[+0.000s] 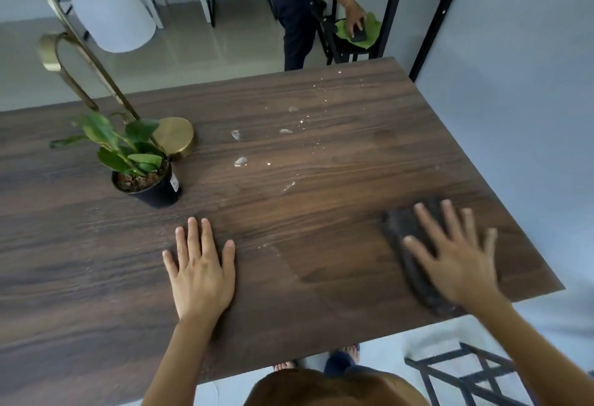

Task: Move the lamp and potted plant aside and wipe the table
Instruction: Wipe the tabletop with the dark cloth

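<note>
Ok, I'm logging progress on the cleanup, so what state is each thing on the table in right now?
Gold-stemmed lamp with white shade: upright, far left, unlit as far as shows.
Potted plant in black pot: upright, beside the lamp base.
Dark wood table: water drops still on its middle.
Dark cloth: flat, under the right hand.
Left hand: flat, fingers spread, empty.
</note>
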A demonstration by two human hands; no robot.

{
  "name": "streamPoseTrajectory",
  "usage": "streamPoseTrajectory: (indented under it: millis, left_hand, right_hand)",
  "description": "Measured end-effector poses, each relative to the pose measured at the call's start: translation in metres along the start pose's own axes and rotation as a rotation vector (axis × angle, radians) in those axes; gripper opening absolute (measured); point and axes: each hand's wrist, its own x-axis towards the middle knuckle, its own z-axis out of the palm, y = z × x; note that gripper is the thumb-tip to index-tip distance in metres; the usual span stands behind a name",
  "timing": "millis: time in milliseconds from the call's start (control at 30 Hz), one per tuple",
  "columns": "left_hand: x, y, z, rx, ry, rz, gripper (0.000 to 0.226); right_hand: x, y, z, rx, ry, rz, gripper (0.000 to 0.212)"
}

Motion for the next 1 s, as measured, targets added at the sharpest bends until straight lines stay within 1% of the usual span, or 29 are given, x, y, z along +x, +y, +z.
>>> streamPoseTrajectory:
  millis: [67, 133, 167, 200, 233, 300, 367, 400, 467, 533, 567, 633, 700, 767, 800, 867, 900, 933, 967, 1000]
  left_hand:
    - [0.000, 0.001, -0.001, -0.002, 0.005, -0.006, 0.067]
    - [0.000, 0.002, -0.002, -0.010, 0.007, -0.009, 0.066]
    - [0.000, 0.003, -0.003, -0.010, 0.007, -0.009, 0.066]
    - [-0.001, 0.003, -0.003, -0.009, 0.003, -0.012, 0.065]
    - [-0.001, 0.003, -0.003, -0.013, -0.001, -0.015, 0.065]
    - [0.001, 0.002, -0.004, -0.028, -0.001, -0.007, 0.062]
    - [0.003, -0.005, -0.005, -0.043, 0.003, 0.017, 0.059]
    - [0.003, -0.011, -0.006, -0.050, 0.003, 0.029, 0.058]
    - [0.002, -0.026, -0.010, -0.053, 0.017, 0.036, 0.057]
    - [0.002, -0.045, -0.014, -0.048, 0.031, 0.011, 0.058]
    - [0.002, -0.053, -0.015, -0.044, 0.035, -0.003, 0.059]
    - [0.001, -0.066, -0.019, -0.035, 0.042, -0.034, 0.064]
    - [0.001, -0.074, -0.020, -0.034, 0.048, -0.055, 0.066]
    - [0.001, -0.080, -0.021, -0.036, 0.055, -0.060, 0.066]
    - [0.002, -0.082, -0.021, -0.038, 0.057, -0.064, 0.066]
    - [0.002, -0.086, -0.022, -0.033, 0.049, -0.083, 0.066]
    - [0.002, -0.088, -0.023, -0.032, 0.045, -0.095, 0.065]
    - [0.002, -0.089, -0.023, -0.035, 0.043, -0.103, 0.064]
    - [0.002, -0.091, -0.023, -0.040, 0.040, -0.106, 0.062]
    - [0.003, -0.093, -0.024, -0.041, 0.036, -0.105, 0.060]
  right_hand:
    - [0.045, 0.006, -0.010, 0.020, 0.028, 0.183, 0.074]
    - [0.094, -0.018, -0.014, 0.083, 0.078, 0.310, 0.086]
    - [0.117, -0.040, -0.016, 0.111, 0.083, 0.326, 0.092]
    - [0.135, -0.067, -0.016, 0.121, 0.064, 0.296, 0.095]
    - [0.147, -0.099, -0.015, 0.112, 0.030, 0.223, 0.094]
    - [0.144, -0.170, -0.009, 0.080, -0.026, -0.008, 0.085]
    - [0.113, -0.231, 0.006, 0.042, -0.060, -0.282, 0.076]
    - [0.091, -0.249, 0.014, 0.032, -0.073, -0.410, 0.073]
    - [0.048, -0.253, 0.024, 0.030, -0.071, -0.598, 0.067]
    - [0.016, -0.214, 0.027, 0.027, -0.032, -0.722, 0.063]
    - [0.007, -0.184, 0.028, 0.014, -0.026, -0.743, 0.062]
    - [0.006, -0.121, 0.021, -0.020, -0.041, -0.688, 0.063]
    - [0.031, -0.081, 0.008, -0.033, -0.031, -0.503, 0.066]
    - [0.078, -0.080, -0.002, -0.019, -0.003, -0.269, 0.070]
    - [0.103, -0.094, -0.007, -0.003, 0.003, -0.150, 0.072]
    - [0.152, -0.144, -0.014, 0.049, -0.021, 0.062, 0.077]
    - [0.169, -0.174, -0.015, 0.062, -0.038, 0.102, 0.078]
    - [0.176, -0.208, -0.014, 0.062, -0.059, 0.081, 0.078]
    - [0.173, -0.242, -0.009, 0.052, -0.073, 0.003, 0.077]
    - [0.160, -0.274, -0.002, 0.036, -0.076, -0.115, 0.076]
